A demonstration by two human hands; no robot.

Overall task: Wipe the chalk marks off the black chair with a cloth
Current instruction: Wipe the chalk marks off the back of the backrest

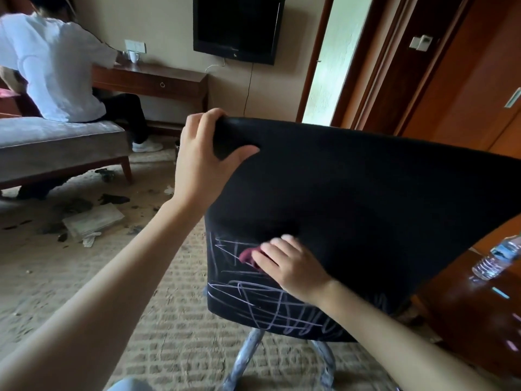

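The black chair point(352, 193) fills the middle of the view, its backrest facing me. Pale chalk marks point(262, 303) cross the lower left part of the backrest. My left hand point(203, 162) grips the backrest's top left corner, fingers over the top edge and thumb on the near face. My right hand point(290, 263) presses a dark red cloth point(249, 256) against the backrest just above the scribbles. Most of the cloth is hidden under the fingers.
A person in a white shirt point(53, 66) sits on a grey bench point(59, 142) at the left. Papers and dark debris point(90, 218) litter the carpet. A water bottle point(496, 258) lies on a wooden surface at right. The chair's metal legs point(245, 359) stand below.
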